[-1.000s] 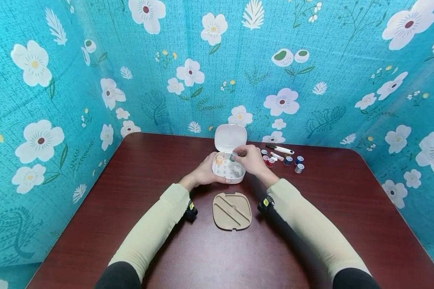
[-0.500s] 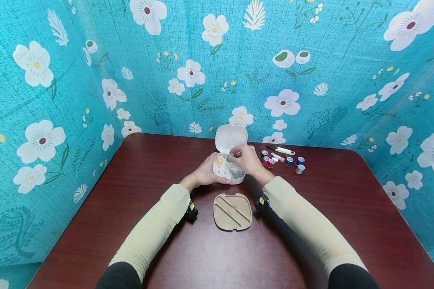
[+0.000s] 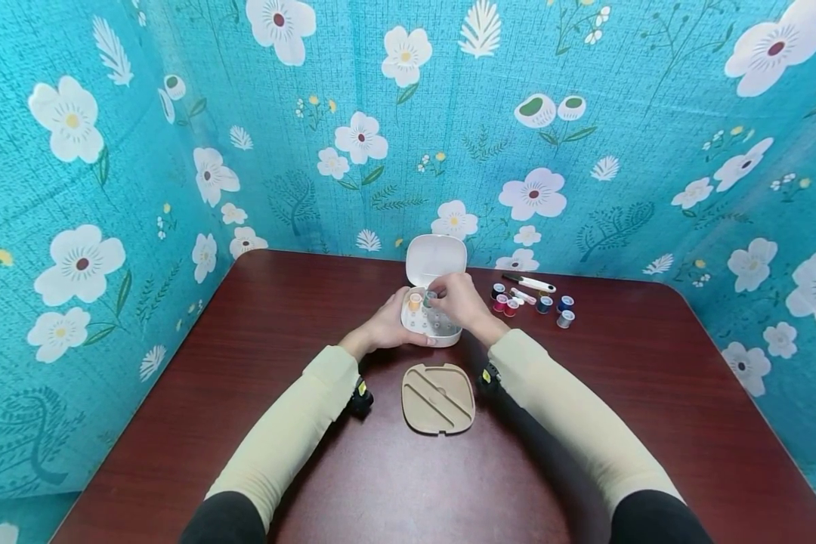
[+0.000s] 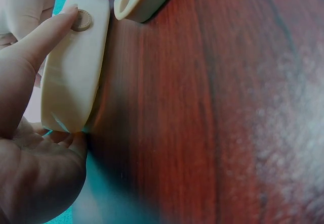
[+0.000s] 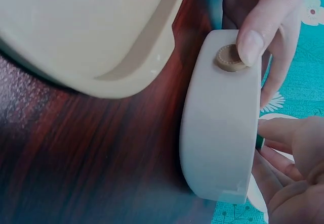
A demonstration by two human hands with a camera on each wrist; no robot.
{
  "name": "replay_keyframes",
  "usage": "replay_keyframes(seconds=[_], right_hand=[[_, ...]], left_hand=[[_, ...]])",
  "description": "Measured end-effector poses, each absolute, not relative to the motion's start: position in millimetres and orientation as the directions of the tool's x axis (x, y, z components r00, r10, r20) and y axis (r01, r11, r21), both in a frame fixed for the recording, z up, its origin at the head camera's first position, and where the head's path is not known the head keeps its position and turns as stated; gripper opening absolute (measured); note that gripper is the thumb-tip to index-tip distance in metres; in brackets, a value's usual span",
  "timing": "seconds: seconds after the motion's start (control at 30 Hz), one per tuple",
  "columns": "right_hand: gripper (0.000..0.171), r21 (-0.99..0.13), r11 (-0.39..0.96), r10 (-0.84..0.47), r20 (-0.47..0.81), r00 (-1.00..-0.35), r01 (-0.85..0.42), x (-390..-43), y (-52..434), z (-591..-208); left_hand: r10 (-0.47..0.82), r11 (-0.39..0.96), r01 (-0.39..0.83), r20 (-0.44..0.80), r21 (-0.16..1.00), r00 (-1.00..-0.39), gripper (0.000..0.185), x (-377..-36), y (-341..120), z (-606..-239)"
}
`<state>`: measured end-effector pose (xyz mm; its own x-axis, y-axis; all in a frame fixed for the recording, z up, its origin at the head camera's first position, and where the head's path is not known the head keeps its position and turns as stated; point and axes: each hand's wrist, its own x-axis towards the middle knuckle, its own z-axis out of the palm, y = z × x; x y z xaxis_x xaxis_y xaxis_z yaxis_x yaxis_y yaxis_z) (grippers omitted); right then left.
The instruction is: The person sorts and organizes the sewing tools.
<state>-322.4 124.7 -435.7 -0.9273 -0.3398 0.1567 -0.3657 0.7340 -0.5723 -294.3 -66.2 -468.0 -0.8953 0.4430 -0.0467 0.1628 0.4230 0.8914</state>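
Surroundings: turquoise floral fabric walls (image 3: 353, 136) close in the far and side edges of a dark reddish-brown wooden worktop (image 3: 258, 363).
Head view, case: a small white plastic case (image 3: 430, 325) with rounded corners sits at the middle of the worktop, its hinged lid (image 3: 435, 259) standing open on the far side.
Head view, left hand: the left hand (image 3: 387, 326) grips the case's left and near wall.
Head view, right hand: the right hand (image 3: 459, 302) pinches a small green thread spool (image 3: 428, 298) over the case's far row, just right of an orange thread spool (image 3: 415, 301) seated inside.
Head view, others: a beige ridged plastic insert tray (image 3: 438, 398) lies near the person; loose coloured thread spools (image 3: 525, 304) and a white-handled tool (image 3: 533, 283) lie right of the case.
Left wrist view: a fingertip touches a round tan button (image 4: 81, 20) on the case wall.
Right wrist view: the same fingertip on the button (image 5: 229, 58); the right hand's fingers (image 5: 298, 153) curl over the case's top edge.
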Motion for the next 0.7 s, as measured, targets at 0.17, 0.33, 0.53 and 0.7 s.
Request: replay_keyframes(seconds=[0.17,0.33,0.53,0.7], right_hand=[[0.018,-0.546,0.748,-0.358,0.147,-0.922,-0.377,-323.0,122.1,-436.8],[0.018,-0.522,0.766,-0.359,0.139,-0.923,-0.376,-323.4,119.6,-437.5],[0.016,-0.493,0.787,-0.354,0.134,-0.926,-0.372,-322.2,115.9,-439.3],[0.016,-0.473,0.788,-0.369,0.148,-0.918,-0.393,-322.7,114.6,-441.8]], left_hand=[[0.449,0.421,0.166,-0.046,0.891,-0.892,0.107,-293.7,-66.1,-468.1],[0.450,0.417,0.163,-0.048,0.894,-0.892,0.107,-294.1,-66.4,-467.3],[0.438,0.433,0.156,-0.055,0.888,-0.897,0.110,-292.0,-66.2,-466.6],[0.423,0.453,0.139,-0.075,0.881,-0.903,0.112,-290.1,-66.0,-466.4]])
